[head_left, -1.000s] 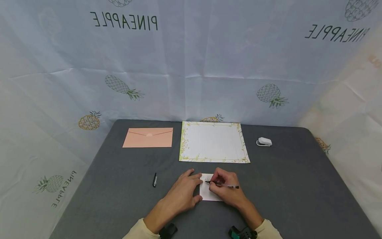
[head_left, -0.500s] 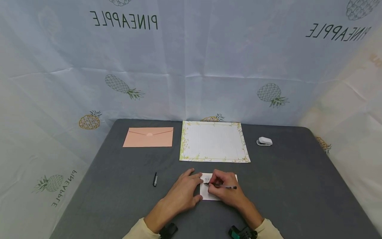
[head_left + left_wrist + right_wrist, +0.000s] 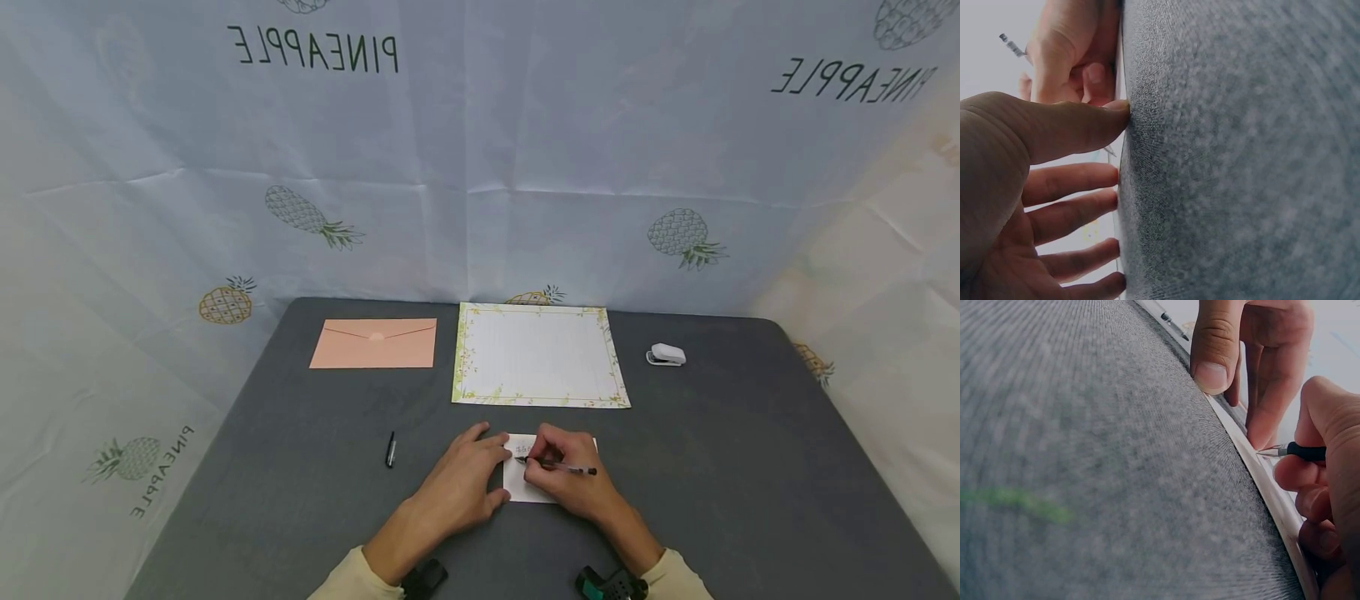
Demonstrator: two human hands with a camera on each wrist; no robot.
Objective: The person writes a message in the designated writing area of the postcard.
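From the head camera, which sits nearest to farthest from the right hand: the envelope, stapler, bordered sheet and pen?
1. Pen: gripped in the right hand.
2. Bordered sheet: ahead, slightly left.
3. White stapler: ahead, to the right.
4. Peach envelope: ahead, well to the left.

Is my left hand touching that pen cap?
Apart. The head view shows bare dark tabletop between the left hand and the pen cap, which lies off to the hand's left.

The pen has shifted slightly down the small white paper.
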